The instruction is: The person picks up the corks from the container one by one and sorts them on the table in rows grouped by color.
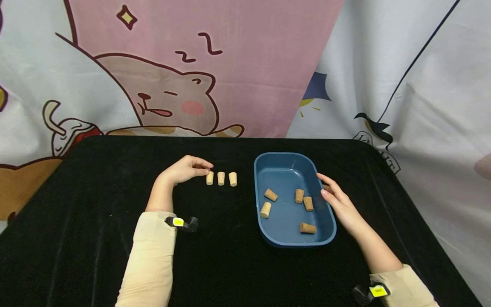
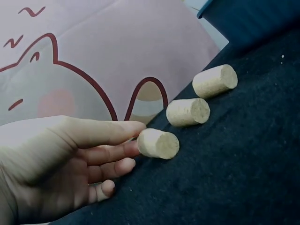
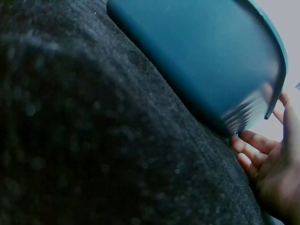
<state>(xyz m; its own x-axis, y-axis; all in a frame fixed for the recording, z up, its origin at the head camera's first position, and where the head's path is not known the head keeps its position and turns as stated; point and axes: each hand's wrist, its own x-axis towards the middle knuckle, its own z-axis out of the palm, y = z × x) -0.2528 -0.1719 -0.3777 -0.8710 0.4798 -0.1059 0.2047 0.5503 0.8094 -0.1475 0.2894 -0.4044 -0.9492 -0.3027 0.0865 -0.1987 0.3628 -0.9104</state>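
In the head view, three pale tapered corks stand upright in a short row on the black cloth. My left hand (image 1: 186, 169) pinches the leftmost cork (image 2: 158, 144) near its top between thumb and forefinger, the other fingers loosely bent beside it. The middle cork (image 1: 221, 178) and the right-hand cork (image 1: 232, 179) stand just right of it. My right hand (image 1: 339, 203) holds the right side of a blue plastic bin (image 1: 295, 244), thumb over the rim and fingers along the outer wall. Inside lie several corks, among them a tan cork (image 1: 308, 228) on its side.
Black cloth (image 1: 215, 273) covers the table, its far edge meeting a printed curtain (image 1: 261, 64). The bin stands to the right of the cork row, with a strip of cloth between them. A wrist camera (image 1: 188, 224) sits on the left cuff.
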